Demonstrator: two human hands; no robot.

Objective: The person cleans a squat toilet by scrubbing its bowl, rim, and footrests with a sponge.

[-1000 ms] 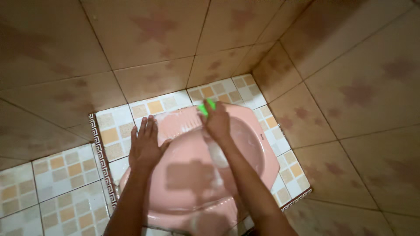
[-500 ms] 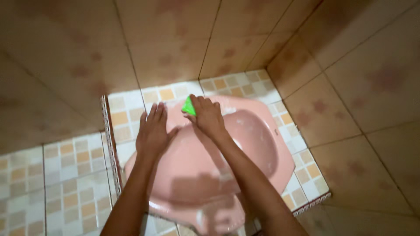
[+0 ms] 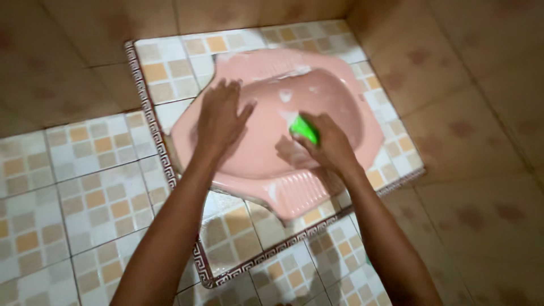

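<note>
- The tiled floor [image 3: 85, 187], small cream and orange squares with a dark patterned border, spreads out beneath both forearms and well past the fingertips on every side
- The pink squat toilet pan [image 3: 255, 153] sits set into that floor; soapy white streaks show on its surface ahead of the fingers and on the ribbed footrest nearer the wrists
- The left hand [image 3: 218, 122] lies flat on the pan's left rim, fingers spread and released, gripping nothing, seemingly as a brace
- The right hand [image 3: 328, 147] is curled around the green scrubber [image 3: 304, 128], which sticks out beyond the fingertips and presses on the inner slope of the bowl
- Judging by this, the scrubbing step is under way; the next stroke calls for keeping the scrubber pressed firmly while sweeping it across the still-foamy bowl wall just ahead of the fingertips
</note>
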